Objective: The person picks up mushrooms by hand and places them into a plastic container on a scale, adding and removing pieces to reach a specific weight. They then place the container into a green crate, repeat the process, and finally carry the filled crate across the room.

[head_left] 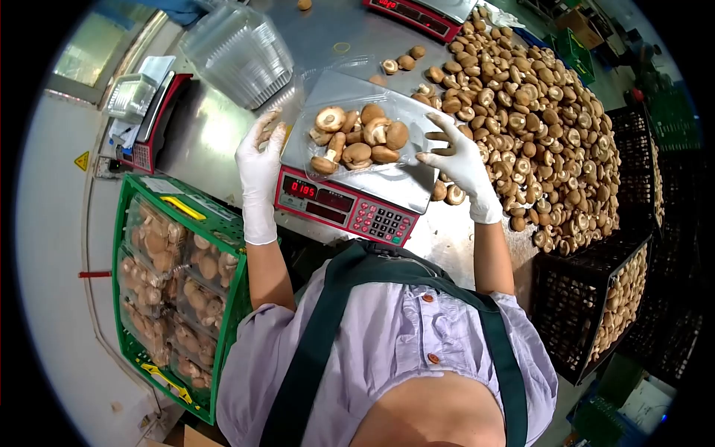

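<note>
"What is standing at the far left?"

"A second scale [162, 123] is holding a small clear container [130, 98], and below it a green crate [223, 223] is carrying packed trays [153, 231] of mushrooms. Right of that scale, a stack of clear containers [238, 56] is leaning on the metal table [201, 141]."

"And the left hand [259, 153]?"

"It is wearing a white glove (as the other is) and is gripping nothing; its fingers are curving loosely beside the clear tray [408, 155]. I cannot tell whether they are touching it."

"Where is that tray lying?"

"Between the hands, on the near scale [346, 208], whose red digits are glowing. Brown mushrooms [357, 141] are filling much of it."

"The right hand [460, 160]?"

"Released too: its fingers are spreading at the tray's right side (contact is hard to judge)."

"Beyond it?"

"A big mushroom pile [536, 127] is covering the table's right part, and a black crate [566, 298] holding more mushrooms is standing below."
</note>
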{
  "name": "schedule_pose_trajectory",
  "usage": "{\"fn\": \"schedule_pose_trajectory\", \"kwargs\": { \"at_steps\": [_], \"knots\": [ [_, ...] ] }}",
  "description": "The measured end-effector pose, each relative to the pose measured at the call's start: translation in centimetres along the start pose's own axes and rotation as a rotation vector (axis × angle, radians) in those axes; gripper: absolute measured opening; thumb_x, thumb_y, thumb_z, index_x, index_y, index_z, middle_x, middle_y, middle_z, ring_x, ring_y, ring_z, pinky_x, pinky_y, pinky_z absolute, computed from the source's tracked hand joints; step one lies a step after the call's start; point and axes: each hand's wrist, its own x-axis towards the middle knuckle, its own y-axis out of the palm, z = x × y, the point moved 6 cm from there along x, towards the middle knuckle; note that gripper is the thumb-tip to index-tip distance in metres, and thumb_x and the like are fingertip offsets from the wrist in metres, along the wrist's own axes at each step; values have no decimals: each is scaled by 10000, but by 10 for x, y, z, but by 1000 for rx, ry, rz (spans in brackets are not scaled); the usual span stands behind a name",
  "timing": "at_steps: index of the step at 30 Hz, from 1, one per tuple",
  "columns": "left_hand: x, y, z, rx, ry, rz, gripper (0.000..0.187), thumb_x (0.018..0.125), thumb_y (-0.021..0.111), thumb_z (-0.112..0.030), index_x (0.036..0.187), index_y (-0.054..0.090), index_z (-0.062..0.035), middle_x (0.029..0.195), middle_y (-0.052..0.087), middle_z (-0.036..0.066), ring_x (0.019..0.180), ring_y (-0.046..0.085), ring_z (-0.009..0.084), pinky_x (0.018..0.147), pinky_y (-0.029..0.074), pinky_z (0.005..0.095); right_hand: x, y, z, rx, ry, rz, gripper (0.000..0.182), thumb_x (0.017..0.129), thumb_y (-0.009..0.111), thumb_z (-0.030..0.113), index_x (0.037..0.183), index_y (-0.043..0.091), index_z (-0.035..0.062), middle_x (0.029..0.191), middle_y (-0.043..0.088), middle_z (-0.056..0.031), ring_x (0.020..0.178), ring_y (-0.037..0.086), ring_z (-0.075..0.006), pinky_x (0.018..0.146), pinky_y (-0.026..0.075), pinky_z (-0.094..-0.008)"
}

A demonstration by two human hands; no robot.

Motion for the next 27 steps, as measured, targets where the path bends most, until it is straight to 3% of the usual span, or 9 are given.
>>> {"fn": "schedule_pose_trajectory", "kwargs": {
  "at_steps": [1,7,9,11,15,20,23,25,27],
  "knots": [
    [-2,-1,2,1,-10,-4,296,849,617,-58,1136,593,11,1052,633,67,888,595,125,796,485,249,-1,-3,-5,0,-46,-50,684,706,775,142,1312,463,81,1088,614,-142,969,621,-210,795,518,-303],
    [-18,17,-8,15,99,199,316,811,640,-44,1124,601,-17,1120,608,71,936,597,143,827,480,279,-2,-4,-12,-44,-38,-91,652,713,774,162,1297,491,99,1095,616,-127,952,623,-195,812,513,-299],
    [-23,17,-16,114,106,277,401,750,694,-70,1139,602,-49,1135,603,82,1014,577,203,888,454,322,-2,1,2,-133,-169,-116,569,745,743,96,1270,524,99,1159,591,-113,993,587,-182,849,494,-293],
    [-34,27,-27,359,366,460,443,709,687,-26,1141,593,-12,1133,610,112,1078,540,253,973,392,349,-5,9,21,-340,-444,-145,508,725,749,99,1204,580,98,1225,573,-97,1075,560,-213,939,443,-326],
    [-41,33,-18,415,335,512,456,680,715,-54,1124,612,-56,1158,590,125,1142,493,281,1002,363,367,-6,41,57,-591,-643,-41,451,677,756,149,1110,632,182,1277,534,-66,1149,496,-293,966,418,-377],
    [-34,36,-13,368,319,359,361,721,692,-66,1079,639,-63,1062,618,109,1077,526,268,956,397,365,3,77,66,-833,-802,2,418,658,725,238,1053,652,123,1322,458,-130,1209,411,-336,1026,309,-474],
    [-26,40,2,119,92,252,278,724,683,-75,1002,676,-68,935,628,127,946,563,289,875,435,385,15,88,60,-900,-787,22,404,664,715,238,1046,655,121,1316,458,-140,1214,404,-340,1029,304,-478],
    [-31,44,-12,419,475,115,223,751,655,-71,972,687,-66,964,625,121,953,558,282,866,435,373,18,90,56,-898,-796,30,388,673,706,237,1038,659,115,1317,456,-145,1213,405,-342,1030,301,-482],
    [-32,47,-11,429,443,120,212,764,639,-70,969,693,-68,1056,608,118,1011,533,289,896,420,375,20,88,54,-834,-819,-20,382,676,703,223,1037,660,106,1315,464,-142,1209,410,-338,1026,310,-471]
  ]
}}
